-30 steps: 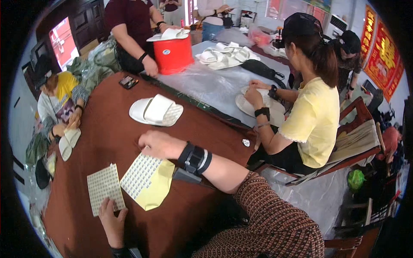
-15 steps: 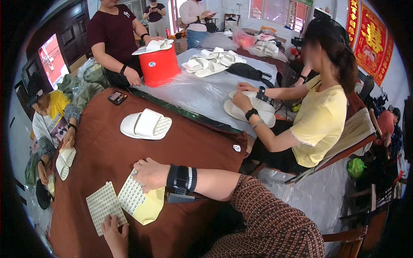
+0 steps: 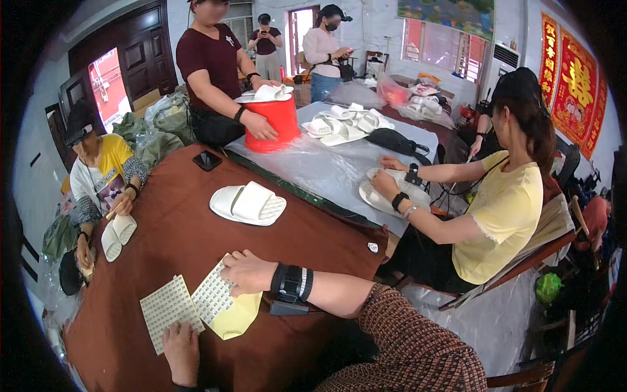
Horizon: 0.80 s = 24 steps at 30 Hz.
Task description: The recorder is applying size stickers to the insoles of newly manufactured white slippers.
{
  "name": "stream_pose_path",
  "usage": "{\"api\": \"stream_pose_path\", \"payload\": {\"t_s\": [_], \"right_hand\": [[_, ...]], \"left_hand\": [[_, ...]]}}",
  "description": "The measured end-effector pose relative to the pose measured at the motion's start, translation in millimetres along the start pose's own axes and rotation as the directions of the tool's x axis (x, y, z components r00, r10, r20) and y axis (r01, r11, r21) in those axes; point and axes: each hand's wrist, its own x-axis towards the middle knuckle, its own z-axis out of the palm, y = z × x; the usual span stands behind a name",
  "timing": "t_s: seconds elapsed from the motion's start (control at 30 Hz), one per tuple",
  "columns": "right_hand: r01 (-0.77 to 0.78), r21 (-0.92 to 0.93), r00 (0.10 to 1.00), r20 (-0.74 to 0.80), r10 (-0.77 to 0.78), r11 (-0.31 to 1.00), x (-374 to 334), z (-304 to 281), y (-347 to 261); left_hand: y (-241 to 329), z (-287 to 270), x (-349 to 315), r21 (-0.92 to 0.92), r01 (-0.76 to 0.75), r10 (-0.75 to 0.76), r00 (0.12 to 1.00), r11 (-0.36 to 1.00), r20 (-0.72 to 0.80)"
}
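Note:
Two sheets of small printed labels lie side by side on the brown cloth in front of me. My left hand (image 3: 181, 353) rests flat on the lower part of the left label sheet (image 3: 171, 299), fingers apart. Over the right label sheet (image 3: 212, 294) lies my right hand (image 3: 249, 272), its fingers spread and slightly bent on the printed part. I see nothing held in either hand, though the right fingertips are partly hidden. Pale yellow paper (image 3: 236, 319) extends from the right sheet below that hand. Beyond my hands sits a white slipper (image 3: 248, 204).
A black phone (image 3: 207, 161) lies near the brown table's far edge. Across from me, a person in maroon (image 3: 212, 62) holds a red bucket (image 3: 274, 121) with slippers on top. People with slippers sit left and right. More white slippers (image 3: 346, 124) are piled on the grey table.
My view has tilted up, so the scene sits lower and further right. Both my hands remain on the sheets. The person in maroon has put a hand on the bucket's side.

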Motion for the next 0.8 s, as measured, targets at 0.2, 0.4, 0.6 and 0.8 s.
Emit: {"api": "stream_pose_path", "payload": {"t_s": [0.2, 0.4, 0.6, 0.8], "right_hand": [[-0.005, 0.003, 1.0, 0.017, 0.005, 1.0, 0.5, -0.7, 0.3], [0.008, 0.072, 0.999, 0.046, -0.011, 0.997, -3.5, -6.3, -2.9], [0.039, 0.023, 0.987, 0.158, -0.042, 0.999, -5.6, -11.9, -5.0], [0.056, -0.048, 0.99, 0.135, -0.049, 0.997, -4.3, -10.0, -4.6]], "left_hand": [[-5.0, 5.6, -3.5, 0.076, -0.042, 0.046, 0.997, 0.996, -0.054], [-5.9, 7.3, 2.1, 0.052, -0.006, 0.007, 1.0, 0.999, -0.02], [-1.1, 3.5, -2.4, -0.013, -0.003, 0.002, 0.995, 1.0, -0.1], [-0.7, 6.7, 1.9, -0.017, 0.057, -0.057, 0.997, 0.998, -0.043]]}}
